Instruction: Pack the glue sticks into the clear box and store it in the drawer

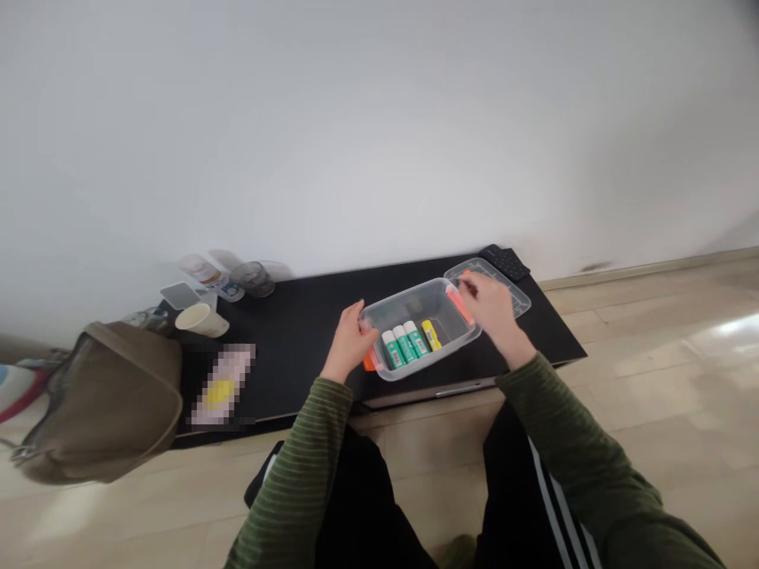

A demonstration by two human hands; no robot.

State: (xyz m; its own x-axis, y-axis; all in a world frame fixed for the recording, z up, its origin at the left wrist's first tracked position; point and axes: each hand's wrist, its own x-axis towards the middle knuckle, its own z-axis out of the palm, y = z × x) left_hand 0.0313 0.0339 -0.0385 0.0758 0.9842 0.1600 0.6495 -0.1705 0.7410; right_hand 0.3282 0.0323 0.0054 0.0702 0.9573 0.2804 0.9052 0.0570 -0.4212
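A clear plastic storage box point(436, 304) without its lid on sits on the black cabinet top. My left hand point(351, 341) grips its left end, thumb over the rim beside an orange latch point(369, 360). At the opposite end my right hand point(492, 310) is closed, its curled fingers at the other orange latch point(458, 305); the fingertips are partly hidden. Inside the box, three green-and-white glue sticks point(404, 343) lie side by side, with a yellow tube point(431, 335) to their right. The clear lid point(519, 296) lies behind the right hand.
A dark dotted pouch point(507, 261) lies at the far right corner of the black cabinet point(296, 348). To the left are a paper cup point(202, 320), a white bottle point(212, 276), a dark glass point(253, 279), a blurred-out phone-shaped item point(224, 385) and a brown bag point(112, 403).
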